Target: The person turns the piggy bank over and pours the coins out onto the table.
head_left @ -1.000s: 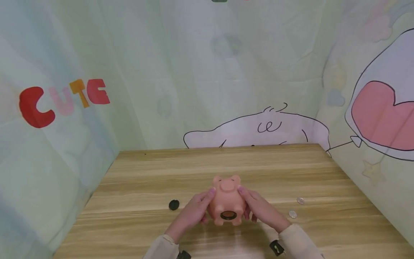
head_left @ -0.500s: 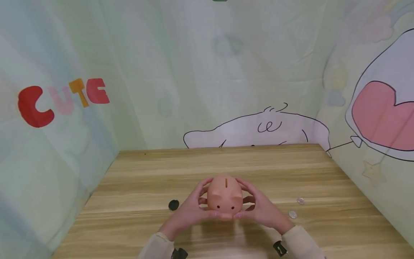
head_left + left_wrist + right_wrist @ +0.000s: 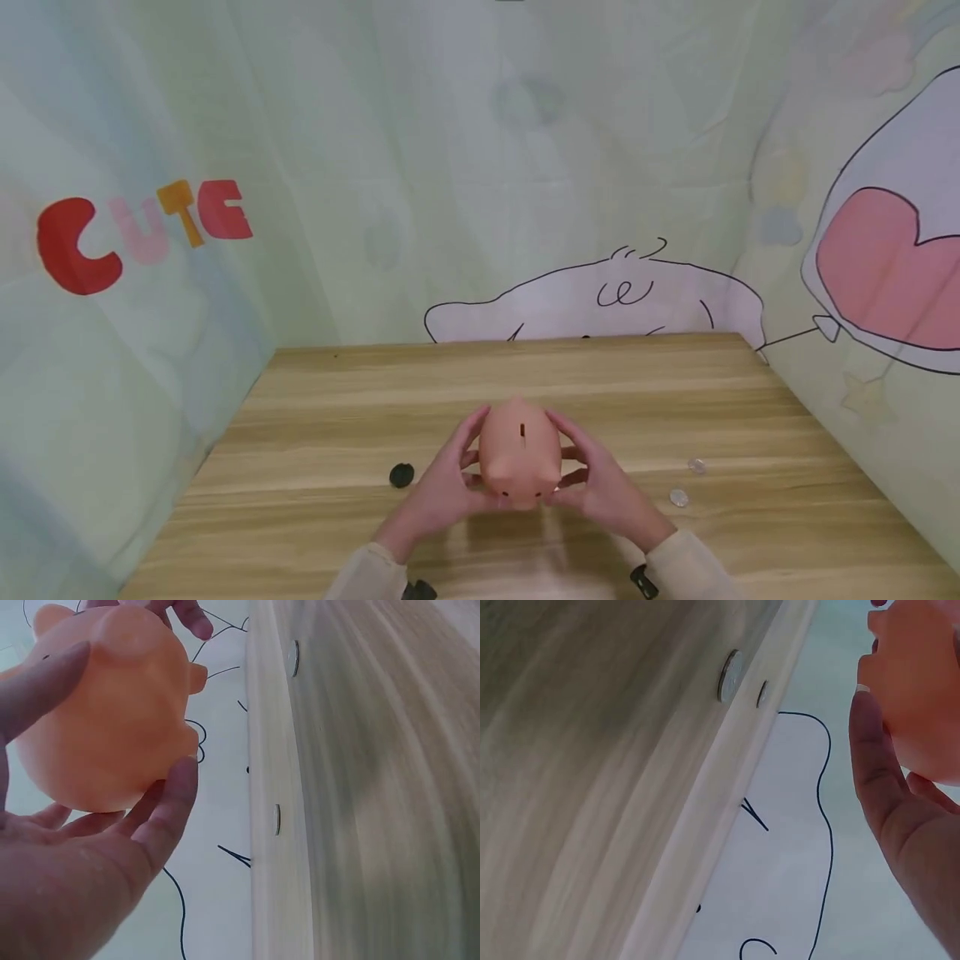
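A pink piggy bank (image 3: 520, 454) is held over the middle of the table between both hands, its snout toward me and the coin slot on its back facing up in the head view. The left hand (image 3: 453, 477) grips its left side, thumb near the snout and fingers spread around the body. On the opposite side the right hand (image 3: 602, 479) holds it the same way. Seen from the left wrist, the bank (image 3: 112, 720) hangs above the tabletop, with stubby feet near the fingertips. Its underside is hidden in the head view.
Left of the hands, a round black plug (image 3: 402, 475) lies on the wooden table (image 3: 337, 400). Two silver coins lie to the right, a nearer coin (image 3: 678, 497) and a farther coin (image 3: 697, 466). Printed cloth walls (image 3: 360, 208) enclose the table's back and sides.
The piggy bank has been tipped from showing its open belly hole to showing its back and slot. The hands have turned with it, keeping hold. Plug and coins stay where they were.
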The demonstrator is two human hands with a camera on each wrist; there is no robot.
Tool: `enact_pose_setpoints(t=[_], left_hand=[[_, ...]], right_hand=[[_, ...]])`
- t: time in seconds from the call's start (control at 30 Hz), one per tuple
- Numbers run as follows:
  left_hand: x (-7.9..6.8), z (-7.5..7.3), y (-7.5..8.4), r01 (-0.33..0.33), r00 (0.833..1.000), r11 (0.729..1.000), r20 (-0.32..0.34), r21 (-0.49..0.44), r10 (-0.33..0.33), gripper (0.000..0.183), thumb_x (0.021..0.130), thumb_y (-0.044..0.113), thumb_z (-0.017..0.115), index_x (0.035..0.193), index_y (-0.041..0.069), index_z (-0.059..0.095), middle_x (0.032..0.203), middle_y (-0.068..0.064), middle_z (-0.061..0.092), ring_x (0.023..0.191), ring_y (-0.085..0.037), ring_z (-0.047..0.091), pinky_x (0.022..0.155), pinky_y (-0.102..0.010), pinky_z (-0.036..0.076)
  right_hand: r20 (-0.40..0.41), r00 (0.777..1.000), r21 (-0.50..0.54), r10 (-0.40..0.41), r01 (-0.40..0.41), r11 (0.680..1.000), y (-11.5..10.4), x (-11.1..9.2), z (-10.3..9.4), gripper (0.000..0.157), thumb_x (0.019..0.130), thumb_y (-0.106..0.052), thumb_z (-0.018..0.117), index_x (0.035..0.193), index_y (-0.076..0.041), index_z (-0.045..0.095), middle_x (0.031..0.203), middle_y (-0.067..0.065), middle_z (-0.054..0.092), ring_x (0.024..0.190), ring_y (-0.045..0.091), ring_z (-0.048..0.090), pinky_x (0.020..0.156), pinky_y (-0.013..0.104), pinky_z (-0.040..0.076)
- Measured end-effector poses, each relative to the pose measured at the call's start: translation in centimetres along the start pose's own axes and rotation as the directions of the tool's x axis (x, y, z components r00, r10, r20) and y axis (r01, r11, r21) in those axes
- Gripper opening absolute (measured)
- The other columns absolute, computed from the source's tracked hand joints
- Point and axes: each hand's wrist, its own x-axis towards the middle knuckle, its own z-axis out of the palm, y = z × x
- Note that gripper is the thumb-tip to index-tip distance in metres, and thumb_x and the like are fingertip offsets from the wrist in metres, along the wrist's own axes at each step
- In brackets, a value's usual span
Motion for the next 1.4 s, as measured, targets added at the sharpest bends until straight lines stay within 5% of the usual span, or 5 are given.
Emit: enact_pose_setpoints(t=[0.6,0.8,0.97,1.17,1.4], left_hand=[[0.0,0.9,0.8,-0.073,0.997,0.997,-0.036,0.033,0.074,0.105,0.072,-0.005,0.086,0.152,0.03,0.028,0.158,0.002,0.026,0.137,-0.031,0.04,0.098,-0.042,0.048],[-0.5,0.3,0.7,0.042,0.999,0.999,-0.02,-0.005,-0.042,0.088,0.082,0.017,0.084,0.152,0.022,0.03,0.147,-0.01,0.043,0.108,-0.029,0.059,0.081,-0.038,0.055],[-0.6,0.2,1.2,0.197,0.98,0.978,0.001,0.075,-0.197,0.052,0.101,0.048,0.053,0.129,0.004,0.05,0.095,-0.013,0.064,0.071,-0.022,0.062,0.058,-0.034,0.054],[-0.2,0.9,1.8,0.294,0.955,0.948,0.001,0.125,-0.297,0.077,0.1,0.067,0.029,0.086,0.001,0.065,0.062,-0.01,0.064,0.048,-0.016,0.055,0.043,-0.026,0.046],[-0.2,1.0,1.5,0.312,0.949,0.942,-0.002,0.124,-0.314,0.077,0.099,0.068,0.029,0.088,0.001,0.066,0.062,-0.01,0.064,0.048,-0.014,0.055,0.043,-0.023,0.045]], right_hand=[[-0.061,0.988,-0.103,-0.141,0.134,0.986,-0.6,-0.1,0.0,0.101,0.074,0.005,0.085,0.156,-0.015,0.03,0.155,0.01,0.036,0.119,0.039,0.054,0.074,0.035,0.058],[0.005,0.997,0.052,0.074,-0.075,0.996,-0.4,-0.5,-0.6,0.089,0.082,-0.001,0.079,0.156,-0.014,0.03,0.145,0.02,0.042,0.103,0.034,0.061,0.069,0.038,0.058],[0.036,0.946,0.076,0.323,-0.325,0.943,-0.8,-0.4,-0.7,0.044,0.104,-0.035,0.053,0.129,0.001,0.055,0.092,0.018,0.065,0.069,0.026,0.064,0.047,0.035,0.052],[-0.01,0.886,0.006,0.464,-0.464,0.886,-1.7,0.4,0.2,0.083,0.1,-0.067,0.026,0.067,-0.003,0.067,0.052,0.011,0.061,0.042,0.019,0.057,0.038,0.029,0.042],[0.002,0.866,0.007,0.5,-0.5,0.866,-1.7,0.3,0.3,0.084,0.099,-0.068,0.028,0.063,-0.003,0.067,0.051,0.012,0.061,0.042,0.018,0.058,0.039,0.025,0.04]])
